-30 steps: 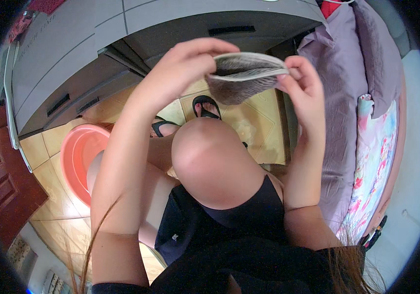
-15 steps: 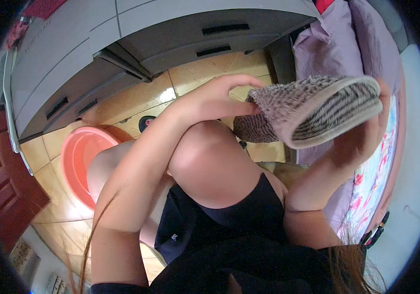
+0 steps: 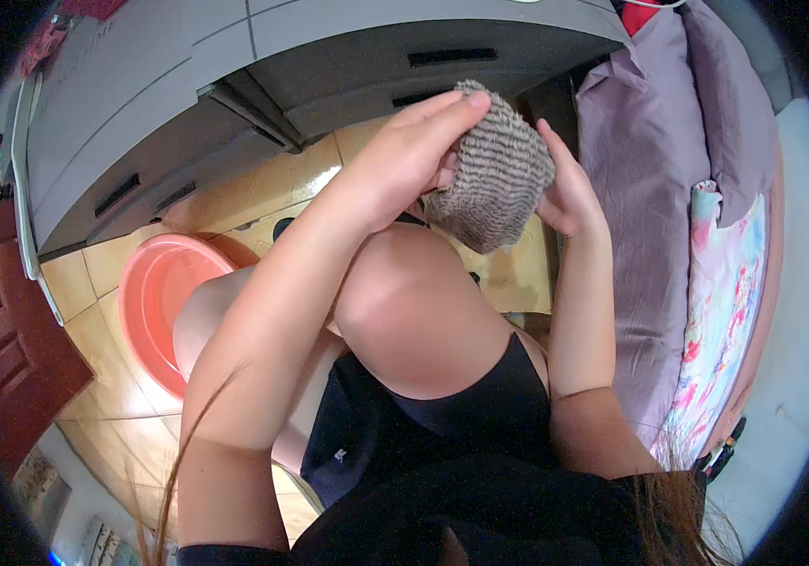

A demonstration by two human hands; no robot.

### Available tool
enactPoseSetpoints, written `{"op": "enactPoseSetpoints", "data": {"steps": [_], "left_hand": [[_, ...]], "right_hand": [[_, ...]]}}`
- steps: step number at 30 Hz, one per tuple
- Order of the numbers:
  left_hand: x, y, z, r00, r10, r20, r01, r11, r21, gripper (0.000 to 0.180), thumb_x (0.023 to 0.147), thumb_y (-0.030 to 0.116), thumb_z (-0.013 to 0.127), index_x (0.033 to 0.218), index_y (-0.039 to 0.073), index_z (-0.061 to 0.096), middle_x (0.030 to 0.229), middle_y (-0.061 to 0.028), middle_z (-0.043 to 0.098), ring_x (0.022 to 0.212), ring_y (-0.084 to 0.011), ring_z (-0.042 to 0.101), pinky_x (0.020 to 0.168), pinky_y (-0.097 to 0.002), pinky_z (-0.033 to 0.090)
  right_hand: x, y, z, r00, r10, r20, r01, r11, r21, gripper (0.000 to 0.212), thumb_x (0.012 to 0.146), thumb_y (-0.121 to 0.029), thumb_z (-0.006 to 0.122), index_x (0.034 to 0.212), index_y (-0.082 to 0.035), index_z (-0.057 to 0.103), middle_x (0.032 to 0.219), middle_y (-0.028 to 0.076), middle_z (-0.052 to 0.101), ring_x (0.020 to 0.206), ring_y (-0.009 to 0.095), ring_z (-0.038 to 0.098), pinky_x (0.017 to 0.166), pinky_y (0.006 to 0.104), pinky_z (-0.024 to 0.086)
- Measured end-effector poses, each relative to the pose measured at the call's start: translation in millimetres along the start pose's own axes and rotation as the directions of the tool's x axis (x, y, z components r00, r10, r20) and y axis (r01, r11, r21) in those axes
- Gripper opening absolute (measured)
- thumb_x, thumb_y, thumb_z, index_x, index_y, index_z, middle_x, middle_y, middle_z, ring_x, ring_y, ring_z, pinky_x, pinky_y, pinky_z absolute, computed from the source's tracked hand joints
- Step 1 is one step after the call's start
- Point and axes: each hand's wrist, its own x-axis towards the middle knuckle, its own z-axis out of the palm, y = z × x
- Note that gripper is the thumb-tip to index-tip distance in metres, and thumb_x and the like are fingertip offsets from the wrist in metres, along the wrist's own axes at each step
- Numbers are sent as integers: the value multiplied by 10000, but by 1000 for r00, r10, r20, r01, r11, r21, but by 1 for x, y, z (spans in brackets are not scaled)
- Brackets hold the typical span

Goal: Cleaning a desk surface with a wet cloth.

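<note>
A fuzzy grey-brown ribbed slipper (image 3: 503,174) is held up above my raised knee, turned so its plush outer side faces me. My left hand (image 3: 409,156) is closed on its left side, with the thumb pressed on the top edge and the other fingers partly behind it. Against the right side rests my right hand (image 3: 571,189), curved round the edge with its fingertips partly hidden. The slipper's opening and underside are out of sight now.
A pink plastic basin (image 3: 154,311) stands on the tiled floor at the left. Grey drawer units (image 3: 348,71) run across the far side. At the right lies a bed with mauve bedding (image 3: 635,208) and a floral sheet (image 3: 720,311). A dark red door (image 3: 13,340) is at far left.
The slipper has moved left and been turned, from showing its light-trimmed oval side to its ribbed plush side. My right hand has come in toward my left.
</note>
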Motion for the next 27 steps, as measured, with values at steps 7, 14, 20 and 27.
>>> {"op": "enactPoseSetpoints", "data": {"steps": [7,14,20,27], "left_hand": [[-2,8,-14,991,4,-135,11,994,113,322,1014,328,518,1166,53,589,1067,-51,658,970,-150,641,886,-325,501],[-4,18,-24,962,95,-257,84,791,605,303,962,313,594,1021,30,683,877,3,669,865,-100,596,784,-265,468],[-2,4,-31,926,227,-300,118,580,806,256,913,230,669,963,-20,689,838,-11,689,785,-79,589,710,-250,469],[-5,-10,-38,752,658,38,-34,-18,999,184,882,165,680,865,-17,657,927,-75,701,853,-103,630,776,-266,505]], "right_hand": [[-2,-3,25,903,-379,204,393,919,-34,564,1008,-259,496,1509,-69,319,1303,152,571,1174,247,567,983,418,463],[2,-8,-1,884,-450,127,463,807,-367,400,961,-159,583,1336,-21,555,1192,91,626,982,188,640,861,279,519],[-9,1,15,802,-488,344,529,314,-789,527,826,-158,731,1305,-13,566,1144,129,634,1034,258,614,931,330,477],[-10,-5,13,800,-501,332,395,23,-918,342,734,-184,779,1016,-8,697,1153,192,620,1091,348,585,967,370,455]]}}
